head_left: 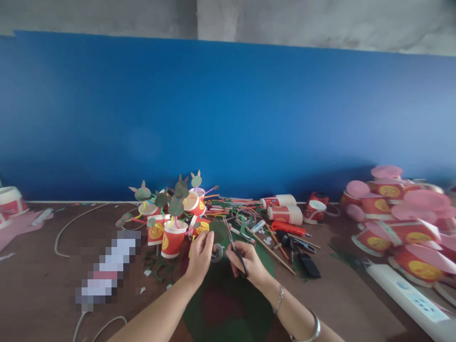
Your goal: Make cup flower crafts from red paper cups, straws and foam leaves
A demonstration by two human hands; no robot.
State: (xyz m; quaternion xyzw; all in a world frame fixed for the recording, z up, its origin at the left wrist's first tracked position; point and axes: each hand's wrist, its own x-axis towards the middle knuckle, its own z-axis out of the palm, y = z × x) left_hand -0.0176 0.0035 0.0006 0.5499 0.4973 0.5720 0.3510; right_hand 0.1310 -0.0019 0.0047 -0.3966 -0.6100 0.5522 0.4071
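Pinched in my left hand [200, 254] is a piece of dark green paper [219, 231], held up over the table. My right hand [247, 262] grips a pair of scissors [238, 254] with dark handles, the blades pointing up and away beside the paper's right edge. Whether the blades touch the paper I cannot tell. A clear roll of tape [217, 253] shows between my hands. Just left of them stand red paper cups [174, 240] with green animal-head cutouts [176, 207] on coloured stems.
Stacked paper cups [285, 214], a red utility knife [289, 229], keys and a black fob [309, 265] lie to the right. Cups with pink discs [423, 200] pile up far right, near a white power strip [409, 297]. Wooden sticks [274, 255] and green scraps surround my hands.
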